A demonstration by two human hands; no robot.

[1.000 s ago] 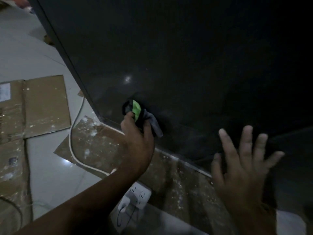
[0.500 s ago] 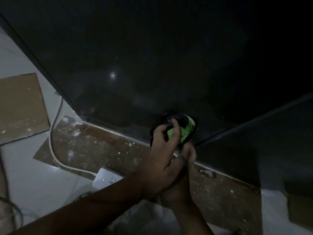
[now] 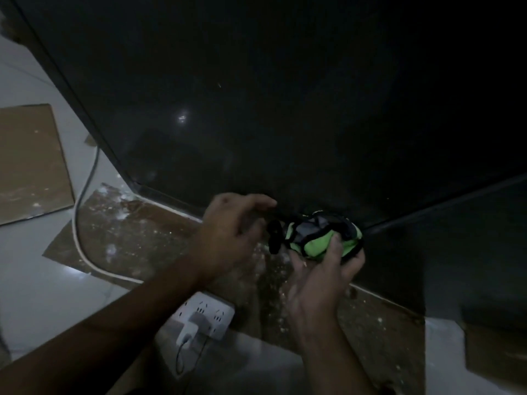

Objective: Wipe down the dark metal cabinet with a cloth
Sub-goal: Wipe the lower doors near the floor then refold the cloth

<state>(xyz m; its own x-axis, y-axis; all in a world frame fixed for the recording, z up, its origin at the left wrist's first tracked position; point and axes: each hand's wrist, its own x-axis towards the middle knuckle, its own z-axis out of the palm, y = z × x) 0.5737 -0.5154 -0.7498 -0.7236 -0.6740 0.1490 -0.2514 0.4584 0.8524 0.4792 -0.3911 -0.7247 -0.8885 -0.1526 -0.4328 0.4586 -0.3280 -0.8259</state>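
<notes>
Head view: the right hand (image 3: 322, 280) grips the cloth (image 3: 316, 243) from below, with the thumb curled over it. The cloth is a bunched wad of bright green and dark fabric, held at the bottom edge of the dark metal cabinet (image 3: 285, 109), above spattered cardboard (image 3: 159, 232). The left hand (image 3: 231, 232) hangs loosely curled beside the cloth's dark tail; whether it pinches the tail cannot be told. Half a second ago the left hand pressed the cloth to the cabinet.

Bunched green-and-black cloth (image 3: 315, 246), near bottom edge of dark glossy cabinet (image 3: 285, 95)
</notes>
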